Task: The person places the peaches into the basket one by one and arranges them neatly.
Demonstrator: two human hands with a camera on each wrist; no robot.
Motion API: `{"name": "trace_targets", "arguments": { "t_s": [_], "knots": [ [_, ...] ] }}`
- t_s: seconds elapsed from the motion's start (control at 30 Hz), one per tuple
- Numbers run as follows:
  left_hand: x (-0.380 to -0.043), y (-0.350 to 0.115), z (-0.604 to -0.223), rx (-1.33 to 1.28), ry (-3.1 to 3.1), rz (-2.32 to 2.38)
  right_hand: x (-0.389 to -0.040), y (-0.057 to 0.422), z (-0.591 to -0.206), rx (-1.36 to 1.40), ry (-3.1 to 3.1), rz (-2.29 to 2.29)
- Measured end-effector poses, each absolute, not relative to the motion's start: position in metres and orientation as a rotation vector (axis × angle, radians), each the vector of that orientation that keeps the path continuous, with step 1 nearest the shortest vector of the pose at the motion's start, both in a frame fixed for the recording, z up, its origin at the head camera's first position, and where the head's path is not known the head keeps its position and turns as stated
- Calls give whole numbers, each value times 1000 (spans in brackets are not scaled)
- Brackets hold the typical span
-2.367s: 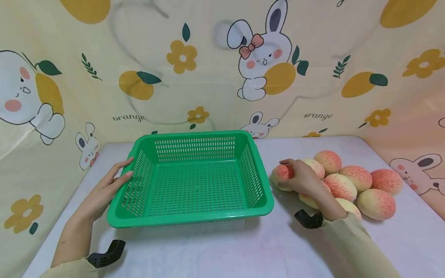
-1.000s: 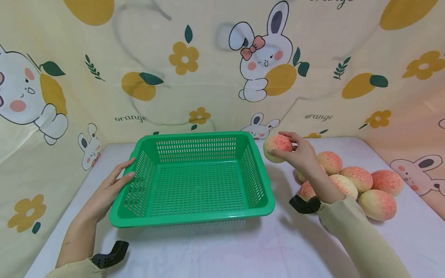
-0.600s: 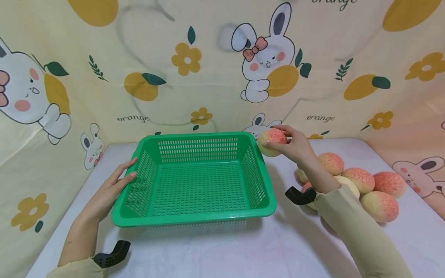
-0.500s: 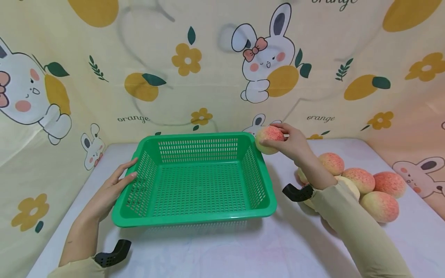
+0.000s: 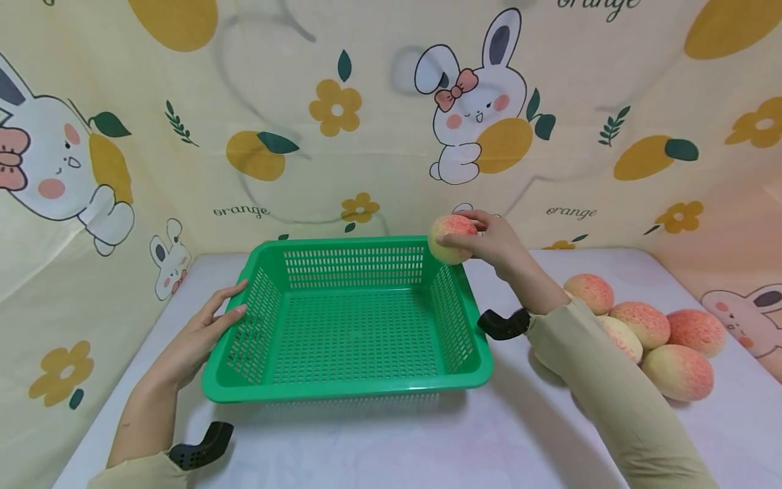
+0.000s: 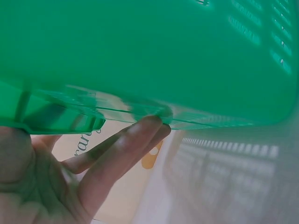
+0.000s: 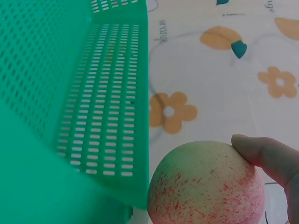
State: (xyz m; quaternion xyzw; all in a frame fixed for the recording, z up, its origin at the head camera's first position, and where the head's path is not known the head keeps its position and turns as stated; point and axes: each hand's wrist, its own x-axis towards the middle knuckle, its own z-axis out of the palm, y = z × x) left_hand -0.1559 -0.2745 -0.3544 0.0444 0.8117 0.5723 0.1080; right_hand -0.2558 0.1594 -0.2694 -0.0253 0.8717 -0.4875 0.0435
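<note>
A green plastic basket with slotted walls stands in the middle of the table, its mesh floor bare. My left hand holds the basket's left rim, thumb over the edge. In the left wrist view, long fingers touch the basket's outer wall from below. My right hand grips a yellow-and-red peach above the basket's back right corner. That peach appears close to the rim in the right wrist view, a thumb against its side.
Several more peaches lie grouped on the white tabletop at the right, partly hidden by my right sleeve. A printed cloth with rabbits and oranges hangs behind the table.
My right hand has picked up a peach from the group's left edge, raised it and carried it left to the basket's corner. My left hand stays on the rim.
</note>
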Motion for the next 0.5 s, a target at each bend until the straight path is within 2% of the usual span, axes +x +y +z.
{"name": "trace_targets", "arguments": {
  "t_s": [0.5],
  "knots": [
    [-156,-274,-353,128,2386,1676,-265,123,-270,-114,2569,-1475]
  ]
}}
